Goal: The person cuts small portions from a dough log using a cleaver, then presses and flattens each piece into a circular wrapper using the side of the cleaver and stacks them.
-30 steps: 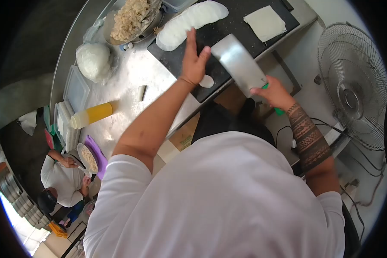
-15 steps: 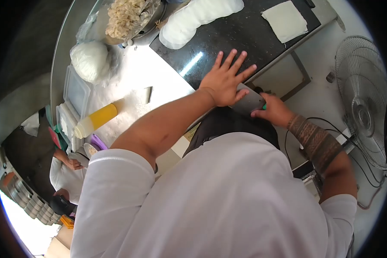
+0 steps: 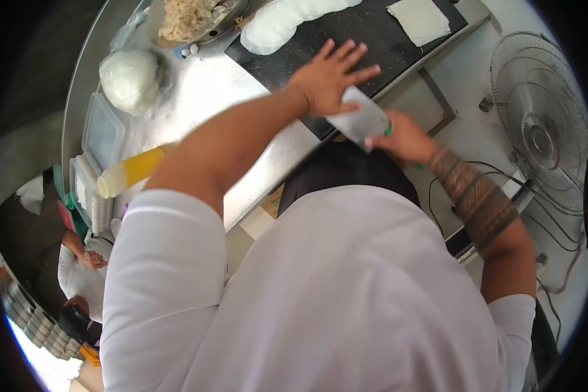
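My right hand (image 3: 402,136) is wrapped round the green handle of a wide metal cleaver (image 3: 360,119) at the near edge of the black board (image 3: 385,39). Fingers spread, my left hand (image 3: 330,77) lies over the far part of the blade and hides some of it. Whatever is under the blade is hidden. Thin white dough rounds (image 3: 277,26) overlap in a row at the back of the board. A folded white cloth or sheet (image 3: 419,21) lies on the board's right end.
On the steel table (image 3: 199,85) are a bowl of shredded filling (image 3: 186,19), a wrapped white dough ball (image 3: 130,81), a yellow-filled bottle (image 3: 134,171) and plastic containers (image 3: 103,130). A fan (image 3: 539,130) stands right. A co-worker (image 3: 85,268) is at lower left.
My left hand has come from beside the dough rounds onto the cleaver blade. The cleaver has moved to the board's near edge. The small round there earlier is out of sight. The camera view has shifted.
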Demonstrator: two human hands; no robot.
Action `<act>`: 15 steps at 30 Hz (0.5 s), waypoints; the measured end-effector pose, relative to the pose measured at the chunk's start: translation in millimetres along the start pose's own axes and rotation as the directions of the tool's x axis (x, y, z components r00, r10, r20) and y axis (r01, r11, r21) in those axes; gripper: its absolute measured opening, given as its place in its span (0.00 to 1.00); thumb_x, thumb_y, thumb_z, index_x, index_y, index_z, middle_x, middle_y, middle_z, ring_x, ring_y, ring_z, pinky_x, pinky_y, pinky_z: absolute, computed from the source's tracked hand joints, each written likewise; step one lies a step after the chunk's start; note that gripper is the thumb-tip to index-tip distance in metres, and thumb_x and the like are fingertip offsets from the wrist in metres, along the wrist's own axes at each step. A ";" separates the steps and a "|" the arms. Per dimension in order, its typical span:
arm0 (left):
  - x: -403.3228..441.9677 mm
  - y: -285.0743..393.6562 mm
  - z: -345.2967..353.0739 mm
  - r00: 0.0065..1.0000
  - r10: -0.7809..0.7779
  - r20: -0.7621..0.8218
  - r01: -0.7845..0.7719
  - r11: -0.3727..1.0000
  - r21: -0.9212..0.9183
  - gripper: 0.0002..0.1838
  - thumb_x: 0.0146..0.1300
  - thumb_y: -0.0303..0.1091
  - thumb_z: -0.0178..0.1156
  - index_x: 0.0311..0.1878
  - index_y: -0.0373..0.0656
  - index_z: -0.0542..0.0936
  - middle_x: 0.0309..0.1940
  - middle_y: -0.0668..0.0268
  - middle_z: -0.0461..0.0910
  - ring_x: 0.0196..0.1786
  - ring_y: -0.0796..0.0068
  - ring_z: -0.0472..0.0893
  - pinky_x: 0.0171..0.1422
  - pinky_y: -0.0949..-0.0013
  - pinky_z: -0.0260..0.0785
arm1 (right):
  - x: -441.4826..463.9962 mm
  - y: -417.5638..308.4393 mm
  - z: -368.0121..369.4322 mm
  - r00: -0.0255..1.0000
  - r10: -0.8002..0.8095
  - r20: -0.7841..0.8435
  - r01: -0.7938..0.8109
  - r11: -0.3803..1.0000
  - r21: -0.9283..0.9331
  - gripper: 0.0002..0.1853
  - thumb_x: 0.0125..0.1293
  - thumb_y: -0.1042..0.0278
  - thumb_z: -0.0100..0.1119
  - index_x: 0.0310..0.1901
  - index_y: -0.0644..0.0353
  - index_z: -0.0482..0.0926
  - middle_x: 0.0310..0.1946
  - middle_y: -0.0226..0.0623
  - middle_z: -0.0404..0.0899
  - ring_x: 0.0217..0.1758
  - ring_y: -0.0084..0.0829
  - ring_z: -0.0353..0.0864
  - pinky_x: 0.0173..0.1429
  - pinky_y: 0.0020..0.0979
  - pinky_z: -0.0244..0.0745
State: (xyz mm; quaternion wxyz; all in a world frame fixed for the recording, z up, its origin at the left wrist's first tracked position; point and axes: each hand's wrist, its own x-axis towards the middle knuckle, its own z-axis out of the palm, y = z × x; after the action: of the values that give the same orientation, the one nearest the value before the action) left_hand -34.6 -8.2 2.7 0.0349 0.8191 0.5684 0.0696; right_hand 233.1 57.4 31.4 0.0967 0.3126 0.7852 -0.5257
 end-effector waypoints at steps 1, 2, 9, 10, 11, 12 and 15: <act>-5.8 18.0 4.4 0.999 0.010 -0.033 -0.013 0.995 -0.102 0.47 0.68 0.71 0.57 0.88 0.70 0.57 0.89 0.51 0.50 0.89 0.42 0.52 0.88 0.31 0.41 | -14.7 8.5 11.2 1.000 0.006 -0.025 -0.006 1.000 -0.001 0.32 0.62 0.53 0.81 0.59 0.68 0.80 0.53 0.55 0.87 0.58 0.50 0.88 0.63 0.44 0.80; -1.6 30.4 5.5 0.999 0.023 -0.044 -0.028 0.993 -0.117 0.47 0.68 0.72 0.57 0.87 0.70 0.58 0.88 0.52 0.51 0.88 0.42 0.52 0.88 0.31 0.41 | -22.2 10.8 12.0 0.998 0.029 -0.051 -0.029 1.000 0.002 0.33 0.62 0.53 0.81 0.60 0.68 0.80 0.54 0.56 0.87 0.59 0.50 0.88 0.63 0.44 0.80; 35.2 -13.0 -0.6 0.995 -0.020 -0.095 0.027 0.997 0.077 0.48 0.67 0.72 0.59 0.87 0.70 0.58 0.89 0.53 0.51 0.89 0.44 0.52 0.88 0.29 0.40 | 19.1 2.1 -32.3 0.994 -0.008 -0.107 -0.001 0.996 -0.088 0.36 0.62 0.51 0.80 0.62 0.69 0.78 0.52 0.57 0.87 0.58 0.54 0.87 0.62 0.45 0.80; 40.4 -24.6 -9.1 0.994 -0.010 -0.109 0.016 0.998 0.057 0.47 0.67 0.70 0.60 0.85 0.64 0.61 0.87 0.49 0.53 0.88 0.42 0.54 0.87 0.29 0.43 | 34.6 0.5 -43.0 0.993 -0.020 -0.118 0.001 0.988 -0.157 0.36 0.62 0.51 0.80 0.62 0.69 0.78 0.51 0.56 0.87 0.57 0.51 0.88 0.62 0.43 0.80; 44.0 -33.6 -21.1 0.993 -0.004 -0.119 0.008 1.000 0.030 0.46 0.67 0.68 0.61 0.84 0.57 0.65 0.86 0.45 0.55 0.86 0.40 0.55 0.86 0.30 0.45 | 47.6 -4.4 -52.1 0.992 -0.027 -0.121 -0.001 0.975 -0.222 0.36 0.62 0.51 0.80 0.62 0.70 0.79 0.50 0.55 0.88 0.55 0.47 0.88 0.62 0.42 0.80; 46.3 -39.9 -25.1 0.992 0.005 -0.127 -0.005 1.000 0.003 0.46 0.66 0.66 0.62 0.82 0.51 0.68 0.84 0.41 0.57 0.85 0.37 0.57 0.85 0.30 0.48 | 50.4 -8.1 -53.5 0.992 -0.032 -0.126 -0.005 0.959 -0.283 0.36 0.62 0.51 0.80 0.62 0.70 0.79 0.49 0.53 0.88 0.53 0.44 0.89 0.61 0.41 0.81; 52.9 -50.8 -14.2 0.977 0.091 -0.194 -0.097 0.995 -0.024 0.51 0.63 0.71 0.62 0.85 0.53 0.64 0.86 0.43 0.54 0.87 0.37 0.53 0.85 0.27 0.46 | 43.9 -11.4 -46.4 0.991 -0.032 -0.130 0.008 0.984 -0.180 0.34 0.63 0.52 0.79 0.61 0.71 0.80 0.48 0.52 0.89 0.52 0.43 0.90 0.61 0.40 0.81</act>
State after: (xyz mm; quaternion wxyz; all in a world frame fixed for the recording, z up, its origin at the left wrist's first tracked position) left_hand -65.7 58.9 13.8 -0.0101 0.8338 0.5284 0.1596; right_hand 200.0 112.7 39.0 0.0670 0.3290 0.8371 -0.4320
